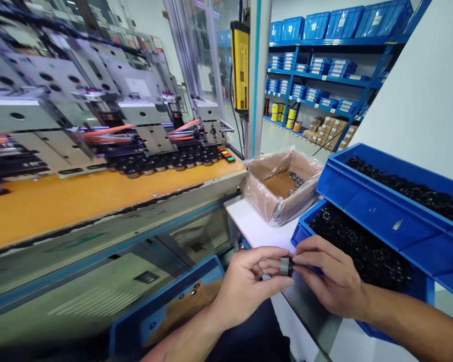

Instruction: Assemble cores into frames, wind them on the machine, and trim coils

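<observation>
Between the fingers of my left hand point(249, 281) is a small round metal part point(286, 266) with a black piece on its right side. My left thumb lies below it and the fingers curl round from above. My right hand point(332, 274) pinches at the black side, its thumb and fingertips pressed together there. Both hands meet above the near edge of the white side table point(258, 229). Fingertips hide some of the part, so how its pieces join cannot be made out.
Two blue bins point(370, 193) full of small black parts are stacked at right. A plastic-lined cardboard box point(262, 198) holds a few metal parts. On the orange bench point(79, 198), black-topped round parts point(179, 163) line up before a machine point(143, 113). Below left sits another blue bin point(126, 322).
</observation>
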### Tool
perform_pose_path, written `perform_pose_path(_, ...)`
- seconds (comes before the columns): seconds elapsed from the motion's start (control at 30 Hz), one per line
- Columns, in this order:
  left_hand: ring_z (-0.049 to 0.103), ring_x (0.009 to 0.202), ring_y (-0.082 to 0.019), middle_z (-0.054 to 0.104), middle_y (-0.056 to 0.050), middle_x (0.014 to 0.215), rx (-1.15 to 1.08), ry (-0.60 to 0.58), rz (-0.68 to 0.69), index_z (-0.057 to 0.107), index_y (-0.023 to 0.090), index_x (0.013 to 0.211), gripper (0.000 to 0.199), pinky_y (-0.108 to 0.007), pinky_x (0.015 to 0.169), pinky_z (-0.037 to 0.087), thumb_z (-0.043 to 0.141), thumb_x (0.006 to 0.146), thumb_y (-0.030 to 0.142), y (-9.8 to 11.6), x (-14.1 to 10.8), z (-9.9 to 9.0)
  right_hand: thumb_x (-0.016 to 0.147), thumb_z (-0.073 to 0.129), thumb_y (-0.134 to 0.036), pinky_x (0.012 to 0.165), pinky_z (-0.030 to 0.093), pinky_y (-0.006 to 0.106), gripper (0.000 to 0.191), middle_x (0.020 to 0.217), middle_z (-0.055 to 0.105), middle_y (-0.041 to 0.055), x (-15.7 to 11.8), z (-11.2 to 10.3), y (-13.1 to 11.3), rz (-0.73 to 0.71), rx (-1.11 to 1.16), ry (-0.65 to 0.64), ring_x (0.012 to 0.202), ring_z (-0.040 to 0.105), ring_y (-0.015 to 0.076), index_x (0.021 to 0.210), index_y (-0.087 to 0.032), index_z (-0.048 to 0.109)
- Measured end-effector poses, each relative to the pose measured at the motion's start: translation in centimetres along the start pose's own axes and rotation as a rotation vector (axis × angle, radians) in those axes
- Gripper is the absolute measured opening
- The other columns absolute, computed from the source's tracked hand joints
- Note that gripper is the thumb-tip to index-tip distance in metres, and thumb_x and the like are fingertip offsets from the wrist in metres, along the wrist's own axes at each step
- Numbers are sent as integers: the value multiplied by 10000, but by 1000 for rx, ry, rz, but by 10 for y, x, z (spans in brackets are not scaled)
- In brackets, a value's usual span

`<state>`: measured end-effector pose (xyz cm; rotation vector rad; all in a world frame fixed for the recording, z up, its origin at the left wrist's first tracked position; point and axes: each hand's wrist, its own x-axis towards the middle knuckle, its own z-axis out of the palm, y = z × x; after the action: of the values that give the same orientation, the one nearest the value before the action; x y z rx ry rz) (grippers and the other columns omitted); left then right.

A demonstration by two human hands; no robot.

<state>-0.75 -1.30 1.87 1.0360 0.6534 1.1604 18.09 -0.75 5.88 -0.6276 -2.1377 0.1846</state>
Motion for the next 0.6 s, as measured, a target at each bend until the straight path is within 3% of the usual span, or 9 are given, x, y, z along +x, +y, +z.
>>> perform_pose_path(0.2, 743, 715, -169, 796, -67, 790, 15, 37, 35, 767, 142, 943, 354, -233, 699, 600, 880, 607, 149, 2, -1, -3, 868, 592, -81, 783, 584, 317, 342, 1050, 617, 143, -4, 1, 5, -51, 34, -96, 964, 629, 192, 1207, -110, 557)
perform_pose_path(0.6, 733, 757, -107, 802, -26, 842, -76, -9, 80, 784, 198, 952, 365, -158, 732, 572, 836, 632, 32, 4, -3, 2, 897, 595, -100, 757, 591, 289, 206, 992, 633, 148, -1, 1, 4, -176, -109, -39, 909, 632, 180, 1100, -75, 618)
